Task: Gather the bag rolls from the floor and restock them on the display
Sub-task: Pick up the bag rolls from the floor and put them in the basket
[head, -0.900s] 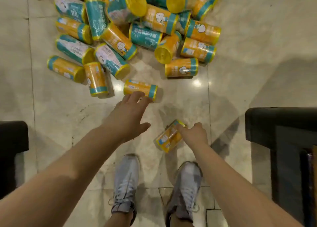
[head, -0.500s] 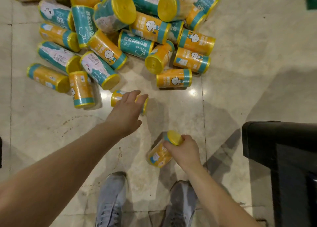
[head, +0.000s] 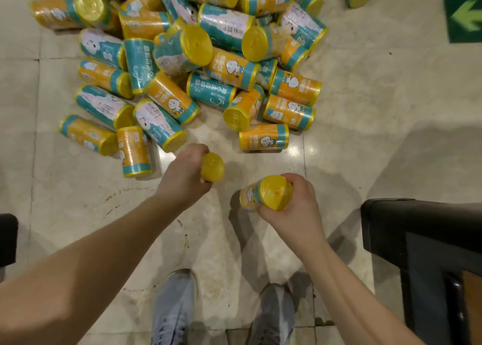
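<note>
Both bare forearms reach forward and down. The left arm enters the view from 8 o'clock and runs toward 1 o'clock, its wrist straight. The left hand [head: 182,177] shows its back to the camera, fingers curled round a bag roll [head: 212,167] that sticks out at the hand's 2 o'clock side. The right arm enters from 5 o'clock and runs toward 11 o'clock. The right hand [head: 294,209] lies at 4 o'clock from the left, apart from it, thumb and fingers wrapped round a second bag roll [head: 268,193] at its 10 o'clock side.
</note>
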`<state>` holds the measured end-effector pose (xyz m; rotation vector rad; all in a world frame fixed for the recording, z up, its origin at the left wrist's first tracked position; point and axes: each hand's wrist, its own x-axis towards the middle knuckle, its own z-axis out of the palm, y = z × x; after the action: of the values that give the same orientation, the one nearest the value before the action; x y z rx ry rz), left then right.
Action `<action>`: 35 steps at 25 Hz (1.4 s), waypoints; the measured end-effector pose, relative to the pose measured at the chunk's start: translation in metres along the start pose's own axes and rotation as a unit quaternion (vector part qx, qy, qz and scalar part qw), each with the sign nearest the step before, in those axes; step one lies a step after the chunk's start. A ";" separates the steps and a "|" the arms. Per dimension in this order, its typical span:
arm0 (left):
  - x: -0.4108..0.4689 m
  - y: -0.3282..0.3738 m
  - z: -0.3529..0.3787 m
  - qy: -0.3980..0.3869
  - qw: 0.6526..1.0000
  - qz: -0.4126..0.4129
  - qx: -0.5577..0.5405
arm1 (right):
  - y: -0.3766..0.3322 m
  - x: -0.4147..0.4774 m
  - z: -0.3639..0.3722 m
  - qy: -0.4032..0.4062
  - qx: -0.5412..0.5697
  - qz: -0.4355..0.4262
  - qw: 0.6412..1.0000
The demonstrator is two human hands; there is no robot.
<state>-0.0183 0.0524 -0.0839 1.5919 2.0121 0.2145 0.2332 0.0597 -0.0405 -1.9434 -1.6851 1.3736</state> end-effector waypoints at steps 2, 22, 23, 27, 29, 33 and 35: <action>-0.030 0.021 -0.062 0.031 0.981 -0.065 -0.183 | -0.048 -0.021 -0.033 0.008 -0.004 -0.045 0.999; -0.375 0.276 -0.685 0.182 0.910 0.078 -0.363 | -0.566 -0.402 -0.351 0.047 -0.035 -0.393 0.918; -0.389 0.276 -0.689 0.194 0.906 0.074 -0.368 | -0.572 -0.409 -0.350 0.041 -0.036 -0.409 0.911; -0.451 0.278 -0.685 0.269 0.885 0.030 -0.380 | -0.590 -0.426 -0.340 -0.039 -0.032 -0.470 0.881; -0.481 0.280 -0.674 0.305 0.870 -0.003 -0.388 | -0.594 -0.431 -0.331 -0.087 -0.037 -0.493 0.865; -0.566 0.283 -0.628 0.411 0.809 -0.091 -0.411 | -0.596 -0.459 -0.294 -0.222 -0.065 -0.534 0.813; -0.620 0.285 -0.600 0.461 0.768 -0.142 -0.422 | -0.592 -0.487 -0.268 -0.285 -0.086 -0.556 0.776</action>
<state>0.0005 -0.3195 0.7446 0.5634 2.1935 1.7775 0.0936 -0.0711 0.7486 -0.2048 -2.5787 1.2812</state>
